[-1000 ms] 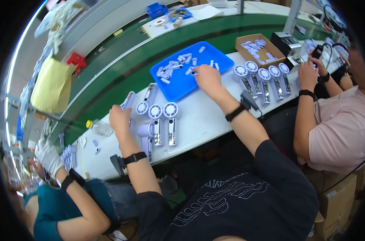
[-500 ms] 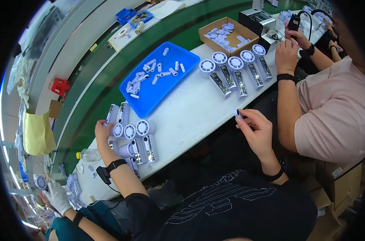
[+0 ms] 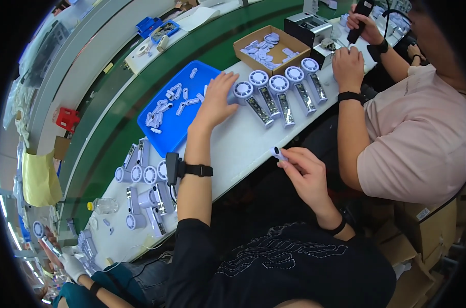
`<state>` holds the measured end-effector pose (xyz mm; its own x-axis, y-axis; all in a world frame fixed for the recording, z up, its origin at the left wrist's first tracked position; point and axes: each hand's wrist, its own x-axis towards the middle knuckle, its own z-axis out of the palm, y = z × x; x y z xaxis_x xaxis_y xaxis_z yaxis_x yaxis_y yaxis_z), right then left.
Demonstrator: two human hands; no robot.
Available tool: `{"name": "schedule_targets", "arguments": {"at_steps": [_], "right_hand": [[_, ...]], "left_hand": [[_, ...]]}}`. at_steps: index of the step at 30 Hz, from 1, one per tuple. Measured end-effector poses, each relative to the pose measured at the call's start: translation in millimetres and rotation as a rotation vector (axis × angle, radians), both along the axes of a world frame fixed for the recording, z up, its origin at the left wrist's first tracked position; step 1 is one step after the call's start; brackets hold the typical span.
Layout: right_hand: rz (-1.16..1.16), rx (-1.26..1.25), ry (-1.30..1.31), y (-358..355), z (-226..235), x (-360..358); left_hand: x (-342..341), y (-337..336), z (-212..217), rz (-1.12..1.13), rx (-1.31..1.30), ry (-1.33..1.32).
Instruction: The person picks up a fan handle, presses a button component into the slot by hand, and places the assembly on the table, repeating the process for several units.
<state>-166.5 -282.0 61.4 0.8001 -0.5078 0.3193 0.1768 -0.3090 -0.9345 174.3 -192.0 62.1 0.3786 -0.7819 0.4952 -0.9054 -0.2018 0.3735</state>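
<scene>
White bench top slants across our single head view, with a green strip running behind it and a co-worker in a pink shirt on the right. Our left hand has just left the cluster of lilac fans on the left and now reaches over the right edge of the blue tray, near the fan row. Its fingers are spread and we see nothing in its grasp; whether it touches the tray or the nearest fan we cannot tell. Our right hand stays low in front of the bench edge, thumb and fingers pinched on a small lilac part with a dark spot. Our two hands are well apart. We judge that the part is ready for fitting, while the free left hand seems to be seeking its fan.
</scene>
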Motion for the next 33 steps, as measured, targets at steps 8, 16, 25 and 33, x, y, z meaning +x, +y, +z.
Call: {"name": "schedule_targets", "arguments": {"at_steps": [8, 16, 25, 33], "right_hand": [[-0.049, -0.104, -0.012, -10.3, -10.7, 23.3], [0.23, -0.4, -0.136, 34.0, -16.5, 97.4], [0.439, -0.561, -0.107, 56.3, -15.9, 122.7], [0.524, -0.623, -0.077, 52.1, -9.1, 121.4]], "left_hand": [[-35.3, 46.1, 33.5, 0.134, 0.199, 0.053], [-149.1, 184.6, 32.8, 0.582, 0.178, 0.312], [-142.9, 197.2, 11.5, 0.182, -0.025, 0.081], [-137.4, 198.9, -2.9, 0.13, -0.095, 0.145]]}}
